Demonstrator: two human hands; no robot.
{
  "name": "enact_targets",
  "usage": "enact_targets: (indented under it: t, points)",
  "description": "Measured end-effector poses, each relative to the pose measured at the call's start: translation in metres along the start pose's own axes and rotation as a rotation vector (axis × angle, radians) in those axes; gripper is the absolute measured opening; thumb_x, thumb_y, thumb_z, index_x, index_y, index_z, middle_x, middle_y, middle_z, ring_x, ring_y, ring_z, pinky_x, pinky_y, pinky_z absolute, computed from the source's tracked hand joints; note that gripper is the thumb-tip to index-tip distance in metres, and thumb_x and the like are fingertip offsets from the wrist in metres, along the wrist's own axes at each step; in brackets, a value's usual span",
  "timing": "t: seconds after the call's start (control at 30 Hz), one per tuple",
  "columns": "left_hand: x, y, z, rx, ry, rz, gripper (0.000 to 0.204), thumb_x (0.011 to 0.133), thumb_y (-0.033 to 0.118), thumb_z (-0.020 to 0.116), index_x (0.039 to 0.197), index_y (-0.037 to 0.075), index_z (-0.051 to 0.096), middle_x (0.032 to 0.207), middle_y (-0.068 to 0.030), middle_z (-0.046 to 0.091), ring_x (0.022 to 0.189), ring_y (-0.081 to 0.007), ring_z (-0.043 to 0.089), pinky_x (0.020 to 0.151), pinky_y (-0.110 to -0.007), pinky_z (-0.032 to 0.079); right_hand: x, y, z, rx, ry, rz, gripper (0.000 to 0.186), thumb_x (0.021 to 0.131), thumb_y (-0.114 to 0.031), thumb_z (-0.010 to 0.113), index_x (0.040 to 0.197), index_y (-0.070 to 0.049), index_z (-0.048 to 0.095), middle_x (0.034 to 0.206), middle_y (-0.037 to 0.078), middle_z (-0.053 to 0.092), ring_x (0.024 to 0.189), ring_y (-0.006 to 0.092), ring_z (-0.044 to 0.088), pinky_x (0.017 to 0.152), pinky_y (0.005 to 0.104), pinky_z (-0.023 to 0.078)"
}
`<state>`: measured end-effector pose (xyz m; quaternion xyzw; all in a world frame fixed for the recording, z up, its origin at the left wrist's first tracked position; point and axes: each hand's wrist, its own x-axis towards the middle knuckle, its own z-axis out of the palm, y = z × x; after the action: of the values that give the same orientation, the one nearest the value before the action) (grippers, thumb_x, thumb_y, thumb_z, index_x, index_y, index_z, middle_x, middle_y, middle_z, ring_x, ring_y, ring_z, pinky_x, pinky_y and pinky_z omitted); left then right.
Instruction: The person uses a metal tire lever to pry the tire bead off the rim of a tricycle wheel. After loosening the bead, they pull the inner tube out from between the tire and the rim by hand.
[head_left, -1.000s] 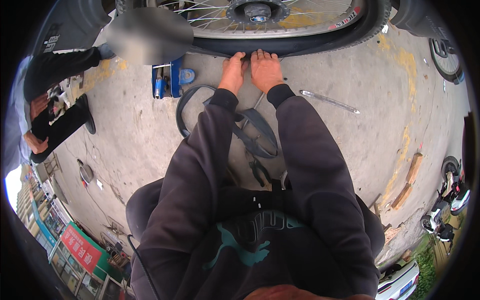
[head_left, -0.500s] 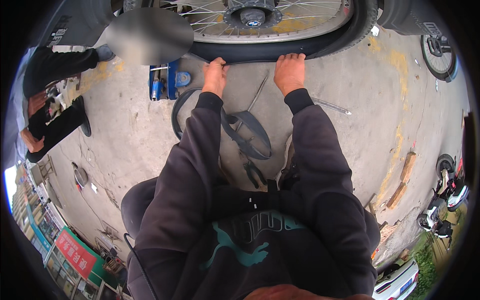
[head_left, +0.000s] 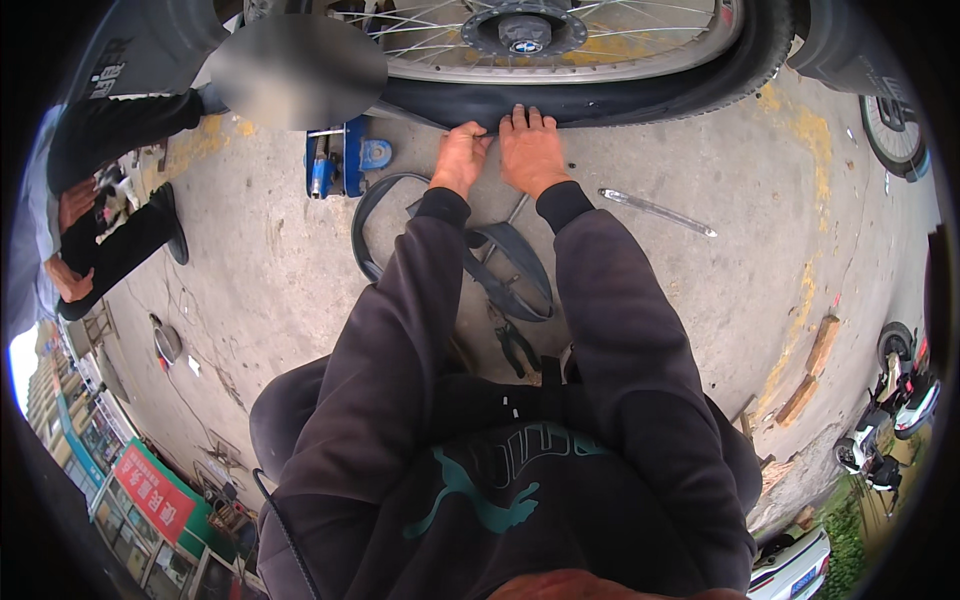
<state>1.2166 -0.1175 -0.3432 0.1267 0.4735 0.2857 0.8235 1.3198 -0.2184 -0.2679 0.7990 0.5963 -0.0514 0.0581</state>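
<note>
A spoked wheel (head_left: pixel 600 72) with a wide black tire (head_left: pixel 640 105) stands at the top of the head view. My left hand (head_left: pixel 461 158) is closed at the tire's near edge, its fingers pinching the rubber. Beside it my right hand (head_left: pixel 532 150) grips the same edge, fingertips laid over the tire and thumb hidden. A loop of flat black rubber strip (head_left: pixel 515 255) lies on the ground below my hands. Pliers with dark handles (head_left: pixel 517 350) lie near my feet. A metal tire lever (head_left: pixel 658 212) rests to the right, and another metal bar is mostly covered by the strip and my right arm.
A blue jack-like tool (head_left: pixel 340 160) stands on the concrete at left. Further left, a person in dark trousers (head_left: pixel 125 245) sits close by; a blurred patch covers part of the upper left. Wooden blocks (head_left: pixel 810 370) and parked two-wheelers (head_left: pixel 880 430) are at right.
My right hand has moved left along the tire, close to my left hand. The view has shifted slightly, and the tire lever at right now shows in full.
</note>
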Motion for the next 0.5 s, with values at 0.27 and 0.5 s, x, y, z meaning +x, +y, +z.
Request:
enact_targets:
  t: [0.27,0.5]
  points:
    - [-0.002,-0.004,0.025,0.158,0.13,0.062,0.047,0.085,0.005,0.072,0.124,-0.004,0.048,0.117,-0.0127,0.061,0.102,-0.0232,0.061,0.088,-0.041,0.051,0.001,0.016,0.016,0.164,0.048,0.009,0.043,0.086,-0.02,0.064,0.127,-0.01,0.062,0.137,0.015,0.062,0.127,0.0262,0.058,0.102,0.0426,0.04]
    - [-0.017,0.075,0.033,0.29,0.258,0.441,0.047,0.083,0.008,0.076,0.124,0.006,0.054,0.117,-0.0088,0.063,0.104,-0.023,0.061,0.087,-0.039,0.049,-0.01,0.04,0.002,0.037,0.025,0.045,0.037,0.084,-0.024,0.067,0.119,-0.01,0.066,0.131,0.012,0.065,0.121,0.0247,0.06,0.099,0.0429,0.041]
